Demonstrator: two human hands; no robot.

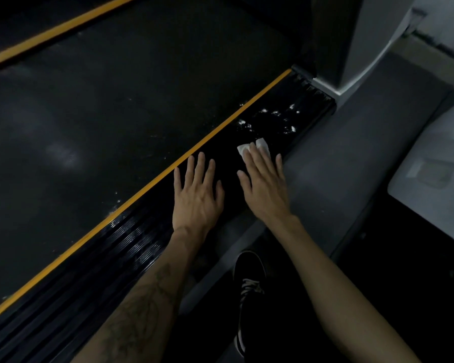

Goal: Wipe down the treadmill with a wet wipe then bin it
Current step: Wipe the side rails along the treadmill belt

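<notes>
The right hand lies flat, fingers straight, pressing a white wipe onto the treadmill's ribbed black side rail; the wipe shows past its fingertips. Just left of it, the left hand rests flat on the same rail, holding nothing. White foam flecks lie beyond the wipe.

Surfaces and finishes at the treadmill's side rail

The side rail is seen as glossy black ribbed plastic, wet-looking and flecked with white foam. The belt is shown matt, dark and faintly smeared. A soft white wipe, cloth or paper, is pressed flat. The grey floor appears matt and finely textured.
</notes>
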